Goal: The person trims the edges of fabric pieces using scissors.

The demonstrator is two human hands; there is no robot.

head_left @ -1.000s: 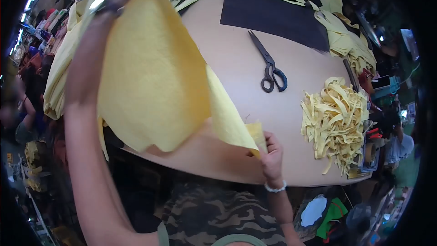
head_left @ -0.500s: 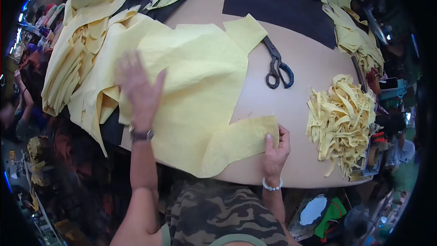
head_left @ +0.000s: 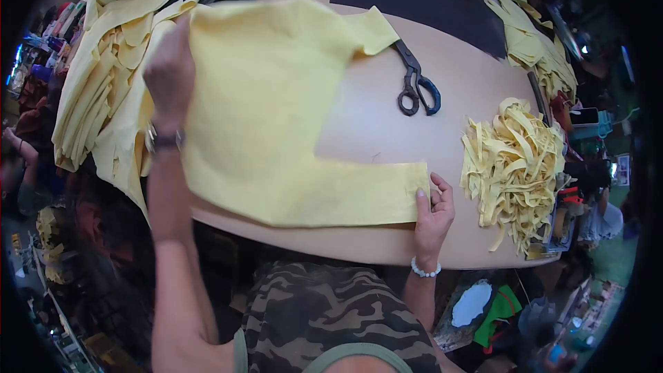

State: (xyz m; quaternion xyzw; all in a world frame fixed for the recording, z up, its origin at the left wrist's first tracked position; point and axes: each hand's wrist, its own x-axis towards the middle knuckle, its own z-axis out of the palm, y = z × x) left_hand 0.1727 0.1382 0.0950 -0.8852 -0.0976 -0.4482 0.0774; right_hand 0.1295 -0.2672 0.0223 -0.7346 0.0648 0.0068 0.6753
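Observation:
A large yellow fabric piece (head_left: 262, 103) spreads between my two hands, its upper left part lifted off the table. My left hand (head_left: 169, 72), blurred by motion, is closed on its upper left edge. At the right end of its lower strip, my right hand (head_left: 433, 211) pinches the edge between thumb and fingers. Black-handled scissors (head_left: 414, 86) lie to the right, with their blade tips hidden under the fabric's upper right flap.
On the left is a stack of yellow fabric pieces (head_left: 103, 90). A heap of thin yellow strips (head_left: 514, 169) sits on the table's (head_left: 449, 145) right side. Dark fabric (head_left: 421, 7) lies at the back, beside more yellow pieces (head_left: 535, 48).
My left hand was spread flat over the fabric; it has closed on the edge and moved left and up, lifting it. My right hand has shifted slightly right, and the lower strip has straightened.

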